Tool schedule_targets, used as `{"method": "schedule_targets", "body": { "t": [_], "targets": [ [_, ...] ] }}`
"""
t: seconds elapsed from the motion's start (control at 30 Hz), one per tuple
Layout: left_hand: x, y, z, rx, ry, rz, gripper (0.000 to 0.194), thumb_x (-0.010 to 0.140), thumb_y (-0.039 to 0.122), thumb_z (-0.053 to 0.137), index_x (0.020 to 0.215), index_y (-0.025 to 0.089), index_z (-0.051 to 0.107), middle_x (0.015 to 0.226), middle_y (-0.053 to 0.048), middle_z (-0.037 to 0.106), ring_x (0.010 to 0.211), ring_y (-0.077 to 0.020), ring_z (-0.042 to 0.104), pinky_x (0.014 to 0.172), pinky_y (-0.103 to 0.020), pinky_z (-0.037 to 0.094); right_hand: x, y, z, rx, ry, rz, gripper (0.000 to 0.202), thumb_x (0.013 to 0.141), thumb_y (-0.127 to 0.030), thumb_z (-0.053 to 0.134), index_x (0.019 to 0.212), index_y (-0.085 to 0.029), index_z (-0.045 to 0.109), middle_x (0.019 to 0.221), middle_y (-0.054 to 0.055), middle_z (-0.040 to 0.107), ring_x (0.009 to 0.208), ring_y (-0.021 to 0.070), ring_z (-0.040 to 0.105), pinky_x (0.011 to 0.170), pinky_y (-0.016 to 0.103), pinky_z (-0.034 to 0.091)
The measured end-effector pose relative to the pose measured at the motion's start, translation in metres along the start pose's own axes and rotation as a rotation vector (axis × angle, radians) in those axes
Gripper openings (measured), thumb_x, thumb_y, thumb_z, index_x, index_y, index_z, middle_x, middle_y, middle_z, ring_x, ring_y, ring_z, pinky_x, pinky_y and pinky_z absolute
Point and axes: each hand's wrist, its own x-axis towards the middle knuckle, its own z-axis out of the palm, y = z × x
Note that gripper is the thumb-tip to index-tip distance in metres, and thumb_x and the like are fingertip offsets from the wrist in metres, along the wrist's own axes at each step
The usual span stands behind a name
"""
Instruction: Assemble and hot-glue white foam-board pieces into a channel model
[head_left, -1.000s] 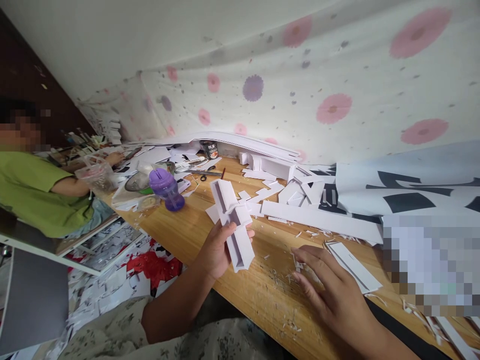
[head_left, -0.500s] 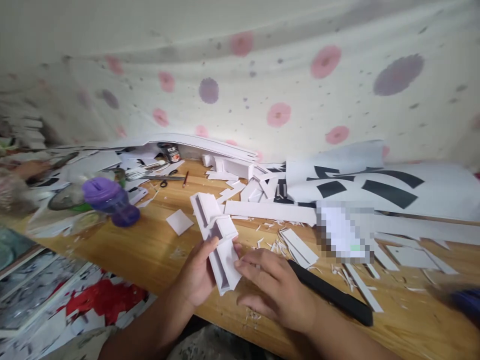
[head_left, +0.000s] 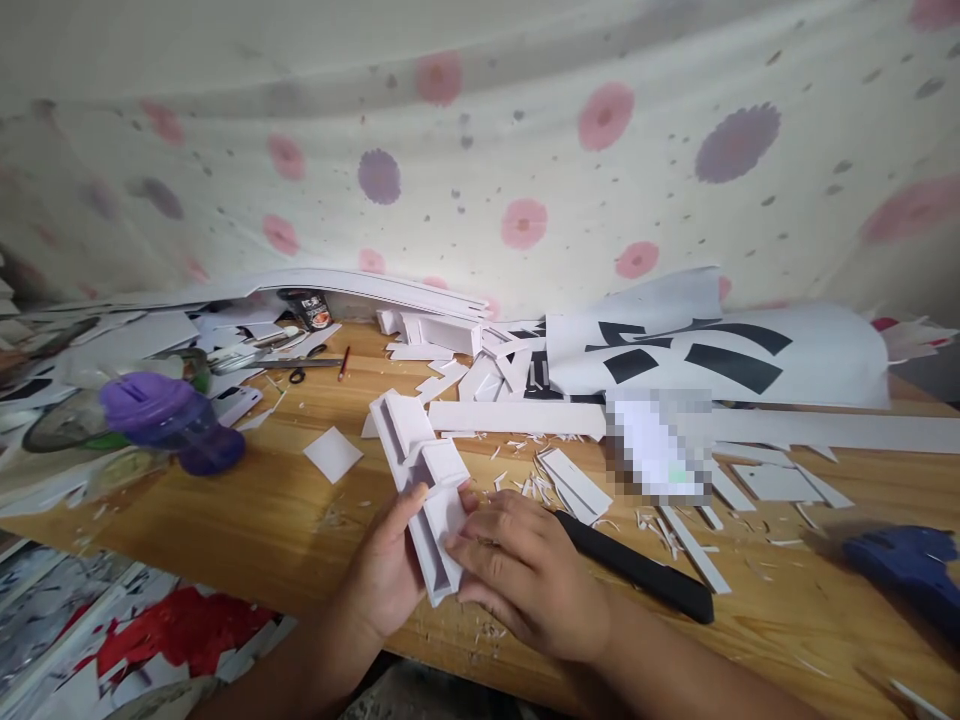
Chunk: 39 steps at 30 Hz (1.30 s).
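A white foam-board piece (head_left: 442,462) with raised walls and narrow channels is held tilted above the wooden table's front part. My left hand (head_left: 386,560) grips it from the left, thumb on its near wall and the other fingers beneath. On the right side, my right hand (head_left: 525,570) rests its curled fingers against the piece's lower right edge, with some fingertips hidden behind it. Just beyond the piece lies a long white strip (head_left: 517,418). A black bar-shaped tool (head_left: 637,565) lies to the right of my right hand.
A purple cup (head_left: 172,420), scissors (head_left: 300,364), a red pencil (head_left: 344,363) and a dark jar (head_left: 309,310) are on the left. A square white card (head_left: 332,454) lies nearer. White offcuts, a patterned sheet (head_left: 720,350) and a blue tool (head_left: 904,565) are rightward.
The view has swung to the right, bringing the blue tool further into sight. My right hand has closed in on the white piece, and its fingers now press against the lower edge.
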Motion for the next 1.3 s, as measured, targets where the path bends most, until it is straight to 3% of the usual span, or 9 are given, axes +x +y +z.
{"method": "schedule_targets", "body": {
  "t": [0.23, 0.53, 0.87, 0.97, 1.1, 1.3],
  "targets": [
    [0.0, 0.0, 0.002, 0.028, 0.086, 0.046, 0.036, 0.063, 0.036, 0.079, 0.089, 0.011, 0.074, 0.083, -0.007, 0.076, 0.075, -0.0175, 0.068, 0.07, -0.025, 0.055, 0.002, -0.002, 0.0, -0.031, 0.026, -0.037, 0.022, 0.089, -0.016, 0.054, 0.106, -0.017, 0.067, 0.094, 0.007, 0.068, 0.095, 0.0201, 0.06, 0.086, 0.039, 0.051],
    [0.001, -0.001, 0.004, 0.041, 0.051, 0.085, 0.036, 0.065, 0.037, 0.078, 0.089, 0.01, 0.073, 0.084, -0.008, 0.075, 0.078, -0.019, 0.069, 0.073, -0.027, 0.054, 0.007, -0.004, -0.001, -0.051, 0.046, -0.046, 0.018, 0.091, -0.017, 0.053, 0.092, -0.018, 0.072, 0.088, 0.004, 0.07, 0.086, 0.0167, 0.063, 0.09, 0.038, 0.051],
    [0.002, 0.0, 0.006, 0.081, 0.151, 0.092, 0.044, 0.058, 0.04, 0.082, 0.088, 0.01, 0.071, 0.084, -0.009, 0.075, 0.077, -0.0191, 0.069, 0.071, -0.027, 0.054, 0.006, -0.004, 0.0, -0.04, -0.001, -0.048, 0.017, 0.09, -0.016, 0.053, 0.094, -0.018, 0.07, 0.088, 0.004, 0.068, 0.096, 0.0172, 0.061, 0.095, 0.037, 0.049],
    [-0.001, 0.006, 0.001, 0.177, 0.212, 0.176, 0.047, 0.059, 0.04, 0.083, 0.093, 0.013, 0.068, 0.083, -0.008, 0.075, 0.079, -0.0212, 0.07, 0.069, -0.028, 0.054, 0.005, -0.002, 0.0, -0.053, -0.053, -0.053, 0.019, 0.089, -0.017, 0.054, 0.102, -0.017, 0.067, 0.093, 0.006, 0.068, 0.099, 0.0185, 0.061, 0.095, 0.038, 0.048],
    [-0.008, 0.023, -0.013, 0.331, 0.336, 0.278, 0.047, 0.068, 0.038, 0.078, 0.107, 0.019, 0.06, 0.085, -0.006, 0.076, 0.082, -0.0253, 0.072, 0.064, -0.03, 0.053, 0.003, 0.0, -0.002, -0.075, -0.097, -0.04, 0.024, 0.09, -0.016, 0.049, 0.109, -0.016, 0.064, 0.094, 0.007, 0.068, 0.085, 0.016, 0.062, 0.089, 0.038, 0.051],
    [-0.02, 0.044, -0.032, 0.496, 0.367, 0.201, 0.055, 0.068, 0.035, 0.077, 0.115, 0.018, 0.054, 0.084, -0.009, 0.076, 0.083, -0.027, 0.072, 0.072, -0.034, 0.052, 0.004, 0.003, 0.0, -0.084, -0.043, -0.019, 0.019, 0.09, -0.013, 0.047, 0.099, -0.016, 0.063, 0.087, 0.005, 0.069, 0.077, 0.0149, 0.06, 0.085, 0.037, 0.052]
  ]
}}
